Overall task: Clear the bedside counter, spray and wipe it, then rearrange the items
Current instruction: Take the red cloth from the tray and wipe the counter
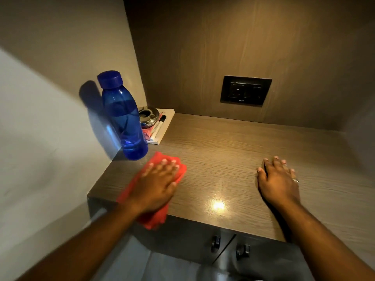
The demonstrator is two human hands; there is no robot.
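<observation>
The wooden bedside counter [233,151] fills the middle of the view. My left hand [157,184] lies flat, fingers straight, pressing a red cloth [156,217] onto the counter's front left part. My right hand [279,179] rests flat on the counter's right side with spread fingers and holds nothing. A blue plastic bottle [123,118] stands upright at the left edge, just beyond the cloth. Behind it in the back left corner, a steel ashtray [149,116] and a white marker [159,127] sit on a notepad [164,126].
A black wall socket [245,90] is set in the wooden back panel. A wall closes the left side beside the bottle. Below the counter's front edge are two cupboard doors with dark knobs [216,243].
</observation>
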